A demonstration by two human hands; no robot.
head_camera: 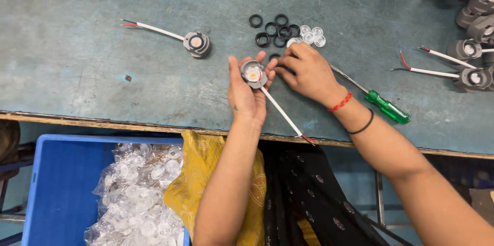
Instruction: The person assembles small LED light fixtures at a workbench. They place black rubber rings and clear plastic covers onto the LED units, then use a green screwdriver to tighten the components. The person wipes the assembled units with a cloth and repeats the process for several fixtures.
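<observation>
My left hand [246, 91] holds a small round grey lamp housing [253, 73] with an orange-white centre; its white cable [282, 113] trails down toward the table edge. My right hand [307, 71] is beside it, fingertips pinched on a black ring [274, 58] right next to the housing. Just beyond my hands lie several black rings [275, 30] and a few clear round lenses [310, 35] on the blue-grey table [103, 71].
Another grey housing with a white cable [196, 44] lies to the left. A green-handled screwdriver [386, 107] lies by my right wrist. More grey housings [471, 63] crowd the right edge. A blue crate [56, 189] holding a bag of clear lenses [139, 194] sits below the table.
</observation>
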